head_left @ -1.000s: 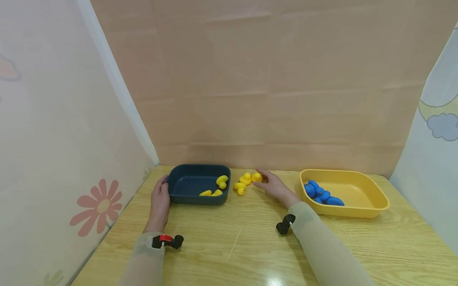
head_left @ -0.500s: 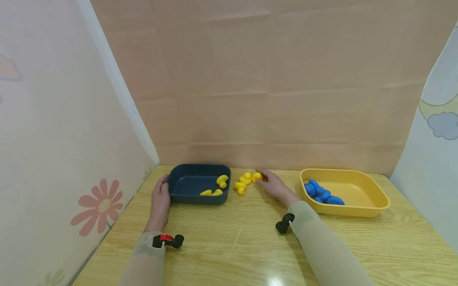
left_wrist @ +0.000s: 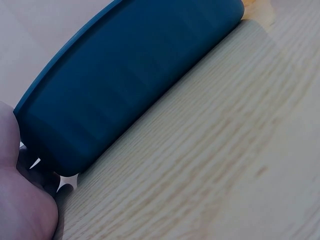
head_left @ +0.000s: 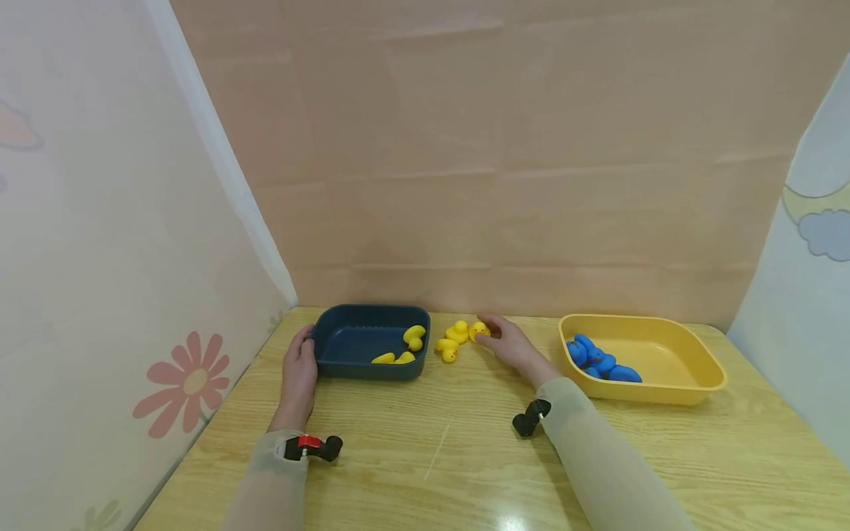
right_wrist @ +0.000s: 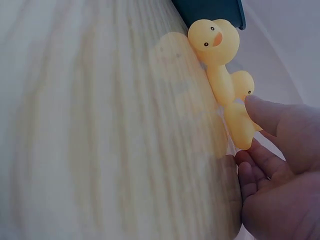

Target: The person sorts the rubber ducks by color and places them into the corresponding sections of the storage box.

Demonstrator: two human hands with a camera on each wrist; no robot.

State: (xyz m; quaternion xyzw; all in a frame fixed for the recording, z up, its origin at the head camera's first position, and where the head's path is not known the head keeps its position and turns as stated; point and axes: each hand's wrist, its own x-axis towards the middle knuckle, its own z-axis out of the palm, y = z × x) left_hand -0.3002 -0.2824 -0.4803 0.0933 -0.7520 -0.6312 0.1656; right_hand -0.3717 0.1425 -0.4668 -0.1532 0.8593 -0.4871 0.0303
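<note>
My left hand (head_left: 297,372) holds the left end of a dark blue plastic bin (head_left: 348,371). In the left wrist view its thumb lies by the rim of the bin (left_wrist: 115,85) and the other fingers are dark at the lower corner. Yellow rubber ducks (head_left: 413,337) lie inside, toward the right. Between thumb and fingers, my right hand (head_left: 510,345) pinches a rubber duck (head_left: 479,330) on the table. Two more ducks stand beside it: one duck (head_left: 457,332) adjoining, another duck (head_left: 448,349) nearer the bin. The right wrist view shows the thumb against the pinched duck (right_wrist: 239,125).
A yellow bin (head_left: 671,361) stands to the right, with several blue ducks (head_left: 598,361) bunched at its left end. Wood-grain table (head_left: 398,457) runs under everything. Brown paper (head_left: 505,184) covers the back; patterned sheets (head_left: 133,221) hang at both sides.
</note>
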